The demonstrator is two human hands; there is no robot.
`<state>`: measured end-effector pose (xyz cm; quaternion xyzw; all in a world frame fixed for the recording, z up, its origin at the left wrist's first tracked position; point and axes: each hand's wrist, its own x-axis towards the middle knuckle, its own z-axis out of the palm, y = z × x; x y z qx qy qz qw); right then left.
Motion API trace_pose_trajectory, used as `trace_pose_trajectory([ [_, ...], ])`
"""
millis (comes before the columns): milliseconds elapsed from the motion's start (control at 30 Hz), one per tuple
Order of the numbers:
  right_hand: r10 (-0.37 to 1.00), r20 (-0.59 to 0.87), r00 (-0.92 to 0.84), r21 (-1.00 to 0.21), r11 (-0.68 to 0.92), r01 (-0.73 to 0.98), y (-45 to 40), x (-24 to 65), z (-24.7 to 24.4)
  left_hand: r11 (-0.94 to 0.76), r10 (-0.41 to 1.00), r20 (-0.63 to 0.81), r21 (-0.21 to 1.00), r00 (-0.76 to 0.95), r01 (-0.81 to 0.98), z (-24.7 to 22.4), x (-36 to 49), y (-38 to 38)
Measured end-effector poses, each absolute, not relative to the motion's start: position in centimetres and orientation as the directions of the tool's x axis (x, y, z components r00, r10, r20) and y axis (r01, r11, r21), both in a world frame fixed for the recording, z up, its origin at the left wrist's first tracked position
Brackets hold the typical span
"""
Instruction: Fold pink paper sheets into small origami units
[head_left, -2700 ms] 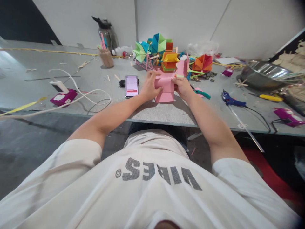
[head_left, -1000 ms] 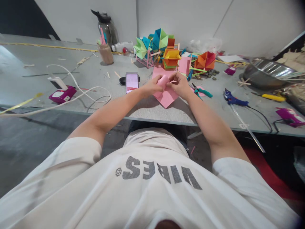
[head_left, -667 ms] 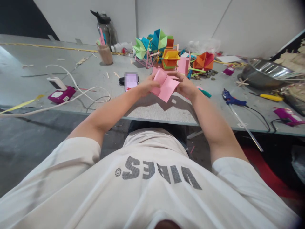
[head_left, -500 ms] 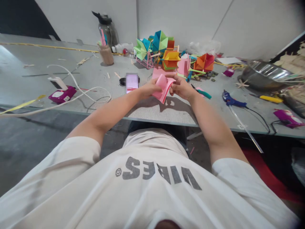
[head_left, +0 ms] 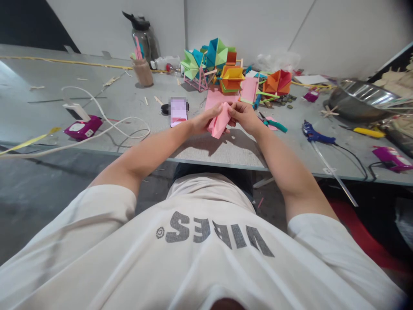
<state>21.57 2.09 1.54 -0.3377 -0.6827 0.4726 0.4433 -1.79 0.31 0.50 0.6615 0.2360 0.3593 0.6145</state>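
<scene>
A folded piece of pink paper (head_left: 220, 122) is held up above the near part of the table, between both hands. My left hand (head_left: 206, 119) grips its left side, thumb near the top. On the right, my right hand (head_left: 241, 115) pinches the upper edge between thumb and fingers; some fingertips are hidden behind the paper. Beyond the hands lies a flat pink sheet (head_left: 213, 97). Close to my right hand, teal-handled pliers (head_left: 274, 125) rest over a pink scrap.
Folded paper shapes in green, blue, yellow and orange (head_left: 217, 55) stand at the back. A phone (head_left: 178, 113) lies left of the hands. A blue glue gun (head_left: 318, 134), a yellow-handled tool (head_left: 368, 131) and a metal bowl (head_left: 361, 103) are rightward; a white cable (head_left: 106, 116) loops left.
The pink paper has gone from a loosely bent, open fold to a narrower folded shape. My right hand has moved slightly left and now pinches its upper edge.
</scene>
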Motion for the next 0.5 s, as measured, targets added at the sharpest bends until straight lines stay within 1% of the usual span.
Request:
trace_pose_trajectory([
  [100, 0.898, 0.254, -0.359, -0.956, 0.29, 0.049, 1.8, 21.5, 2.0, -0.185, 0.758, 0.258, 0.966, 0.6, -0.182, 0.3, -1.8, 0.3],
  [200, 0.888, 0.233, -0.396, -0.961, 0.272, 0.044, 1.8, 21.7, 2.1, -0.22, 0.788, 0.257, 0.966, 0.56, -0.134, 0.1, -1.8, 0.6],
  [267, 0.864, 0.246, -0.438, -0.956, 0.29, 0.034, 2.1, 22.0, 1.9, -0.216, 0.801, 0.248, 0.968, 0.544, -0.124, -0.1, -1.9, 0.9],
  [333, 0.847, 0.252, -0.467, -0.954, 0.299, 0.028, 2.6, 22.3, 1.7, -0.199, 0.802, 0.249, 0.968, 0.543, -0.151, -0.4, -2.1, 1.2],
  [500, 0.799, 0.222, -0.56, -0.972, 0.228, -0.059, 3.7, 23.2, 1.1, -0.192, 0.823, 0.285, 0.954, 0.491, -0.231, -0.9, -2.1, 1.8],
])
